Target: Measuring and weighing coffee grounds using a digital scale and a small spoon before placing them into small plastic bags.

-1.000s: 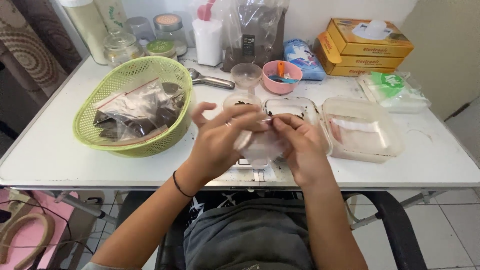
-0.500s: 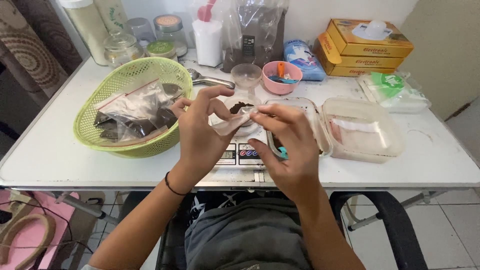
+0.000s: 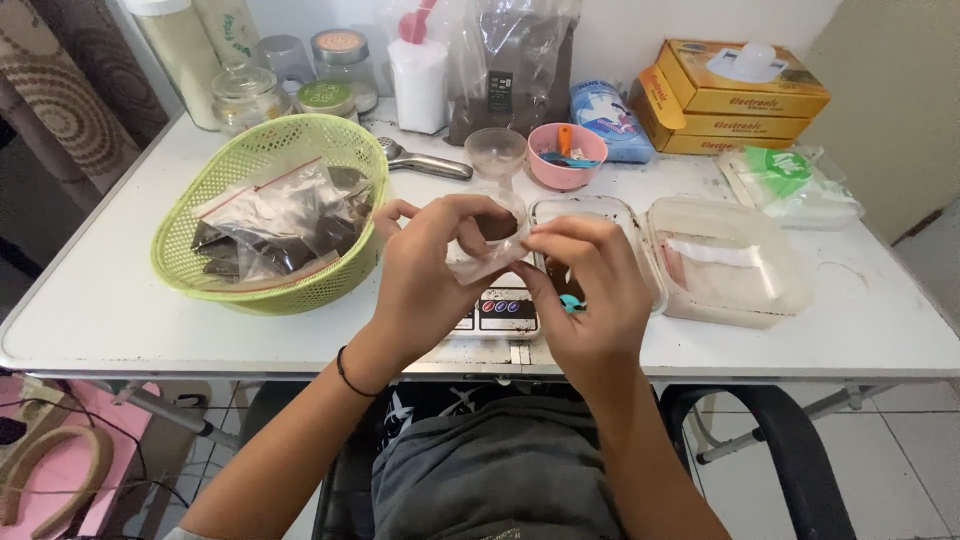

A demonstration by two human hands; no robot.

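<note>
here, both hands are up over the tabletop (image 3: 120,310), pinching one small clear plastic bag (image 3: 487,250) between them. the left hand (image 3: 425,275) has its fingers curled around the bag's left side, thumb and forefinger closed on its top edge; the right hand (image 3: 590,290) grips the other end of that edge with its fingertips, the rest of the fingers loosely bent. something dark shows inside the bag. it is held above a small digital scale (image 3: 500,312) at the tabletop's near edge. just behind the right hand lies an open clear plastic box (image 3: 735,265) with its lid beside it. to the left sits a green mesh basket (image 3: 270,215) full of filled clear bags. farther back stand a pink bowl (image 3: 562,157), a clear funnel (image 3: 496,152) and yellow cardboard boxes (image 3: 730,97).
</note>
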